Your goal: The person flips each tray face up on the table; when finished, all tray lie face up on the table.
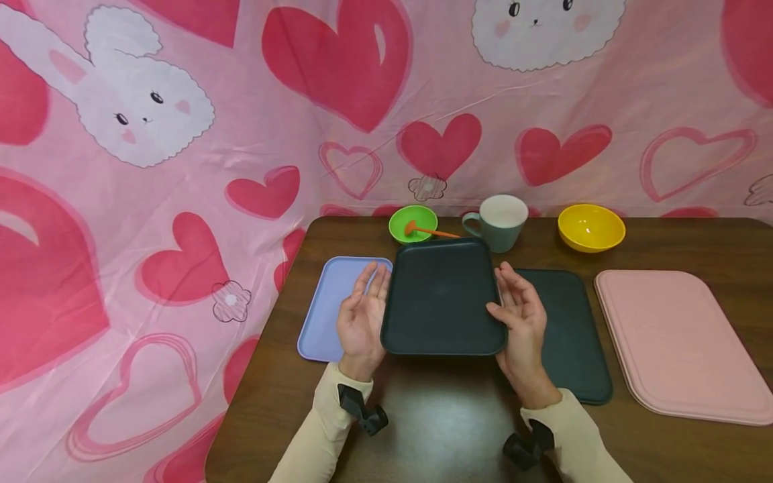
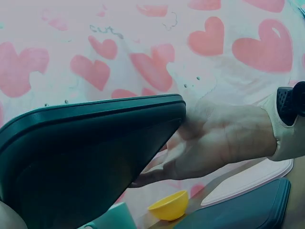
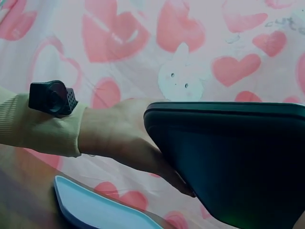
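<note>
A dark rectangular tray [image 1: 443,298] is held up above the table, tilted so its inside faces the head camera. My left hand [image 1: 364,322] is at its left edge, palm turned up and fingers straight. At the right edge, my right hand [image 1: 522,318] grips the tray, its thumb over the rim and its fingers along the side. In the left wrist view, the tray's dark underside [image 2: 81,162] hides part of the right hand [image 2: 214,138]. The right wrist view shows the left hand [image 3: 126,136] with its fingers against the tray's side and underside.
On the brown table [image 1: 423,429] lie a blue-lilac tray [image 1: 326,315], a dark green tray [image 1: 574,335] and a pink tray [image 1: 682,342]. Behind are a green bowl [image 1: 398,225] with an orange spoon [image 1: 435,233], a grey-green mug [image 1: 501,231] and a yellow bowl [image 1: 592,231]. A heart-patterned cloth [image 1: 338,67] hangs behind.
</note>
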`<state>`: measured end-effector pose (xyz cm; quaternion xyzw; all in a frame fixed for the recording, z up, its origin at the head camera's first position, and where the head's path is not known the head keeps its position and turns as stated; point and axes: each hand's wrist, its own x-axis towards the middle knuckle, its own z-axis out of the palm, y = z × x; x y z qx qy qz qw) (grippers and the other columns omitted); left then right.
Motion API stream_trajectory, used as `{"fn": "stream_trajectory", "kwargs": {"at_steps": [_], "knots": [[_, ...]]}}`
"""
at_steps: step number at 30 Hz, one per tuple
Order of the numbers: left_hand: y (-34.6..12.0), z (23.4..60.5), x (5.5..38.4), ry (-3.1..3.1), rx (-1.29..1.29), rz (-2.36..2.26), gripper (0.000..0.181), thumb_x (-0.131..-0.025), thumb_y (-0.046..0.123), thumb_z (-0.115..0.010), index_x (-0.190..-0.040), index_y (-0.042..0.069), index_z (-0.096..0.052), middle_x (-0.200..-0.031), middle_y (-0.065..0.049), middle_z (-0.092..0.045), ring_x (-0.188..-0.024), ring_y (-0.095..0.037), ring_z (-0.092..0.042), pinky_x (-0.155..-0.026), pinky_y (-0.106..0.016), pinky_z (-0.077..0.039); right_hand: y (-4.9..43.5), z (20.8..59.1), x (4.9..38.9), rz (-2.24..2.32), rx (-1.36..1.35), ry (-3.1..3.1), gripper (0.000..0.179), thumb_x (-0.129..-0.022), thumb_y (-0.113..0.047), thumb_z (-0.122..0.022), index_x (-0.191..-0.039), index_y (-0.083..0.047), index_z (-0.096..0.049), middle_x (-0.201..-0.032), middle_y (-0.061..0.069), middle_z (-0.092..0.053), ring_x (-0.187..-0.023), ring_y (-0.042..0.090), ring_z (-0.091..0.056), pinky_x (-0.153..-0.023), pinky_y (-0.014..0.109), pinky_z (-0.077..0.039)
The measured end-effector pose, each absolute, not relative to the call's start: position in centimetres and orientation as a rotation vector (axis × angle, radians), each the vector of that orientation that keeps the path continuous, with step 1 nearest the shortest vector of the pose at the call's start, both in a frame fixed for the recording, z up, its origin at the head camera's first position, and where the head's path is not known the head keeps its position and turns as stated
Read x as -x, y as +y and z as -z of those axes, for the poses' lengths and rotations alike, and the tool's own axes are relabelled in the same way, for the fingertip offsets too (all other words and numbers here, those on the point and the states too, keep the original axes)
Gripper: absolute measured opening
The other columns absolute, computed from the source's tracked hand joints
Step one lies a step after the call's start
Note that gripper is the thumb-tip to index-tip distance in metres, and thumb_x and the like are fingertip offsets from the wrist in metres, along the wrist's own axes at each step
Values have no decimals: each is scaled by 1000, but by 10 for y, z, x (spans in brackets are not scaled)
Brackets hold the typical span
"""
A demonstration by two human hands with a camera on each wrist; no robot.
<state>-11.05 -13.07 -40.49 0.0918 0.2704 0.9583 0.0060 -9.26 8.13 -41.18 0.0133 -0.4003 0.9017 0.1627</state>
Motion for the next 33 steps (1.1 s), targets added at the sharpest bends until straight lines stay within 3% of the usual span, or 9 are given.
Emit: {"fn": "stream_trajectory", "kwargs": {"at_steps": [7, 11, 16, 20, 24, 26, 33], "knots": [[-132, 405, 112, 926, -222, -2950, 50, -100, 19, -14, -141, 7, -38, -135, -5, -49, -135, -17, -43, -113, -30, -37, 85, 410, 95, -2570, 93, -1248, 53, -83, 28, -41, -123, 0, -60, -133, -3, -63, -131, 17, -55, -108, 18, -45], [-133, 404, 112, 992, -197, -2920, 51, -100, 18, -12, -143, 6, -36, -137, -4, -49, -138, -17, -41, -114, -29, -36, 86, 407, 95, -2527, 169, -1373, 46, -86, 23, -46, -124, 1, -60, -132, -5, -64, -131, 15, -55, -113, 20, -40], [-134, 404, 113, 1069, -146, -2910, 50, -98, 15, -16, -144, 5, -36, -136, -2, -50, -138, -17, -41, -115, -28, -34, 87, 407, 96, -2474, 249, -1491, 36, -93, 13, -51, -124, 0, -61, -127, -12, -67, -128, 11, -57, -107, 16, -45], [-132, 405, 115, 1175, -122, -2879, 50, -97, 12, -18, -143, 5, -36, -136, 0, -49, -145, -23, -32, -116, -28, -32, 88, 408, 98, -2476, 309, -1500, 31, -96, 8, -52, -122, -2, -63, -124, -13, -68, -126, 9, -59, -99, 12, -48], [-131, 406, 116, 1310, -148, -2822, 50, -97, 11, -23, -145, 4, -34, -137, 3, -47, -154, -30, -16, -115, -27, -32, 90, 409, 100, -2473, 358, -1530, 31, -96, 9, -52, -124, 1, -62, -125, -10, -69, -122, 4, -61, -98, 12, -48], [-131, 407, 116, 1375, -165, -2793, 51, -97, 12, -26, -147, 3, -33, -139, 4, -46, -155, -31, -14, -116, -27, -32, 91, 408, 101, -2472, 365, -1542, 32, -95, 10, -52, -125, 2, -62, -124, -9, -69, -120, 4, -61, -98, 12, -49], [-133, 409, 116, 1478, -182, -2736, 59, -97, 15, -27, -152, -3, -21, -153, -7, -34, -156, -32, -12, -127, -41, -13, 92, 409, 103, -2500, 317, -1472, 34, -90, 18, -55, -118, 1, -65, -115, -7, -74, -117, 10, -65, -96, 16, -52]]}}
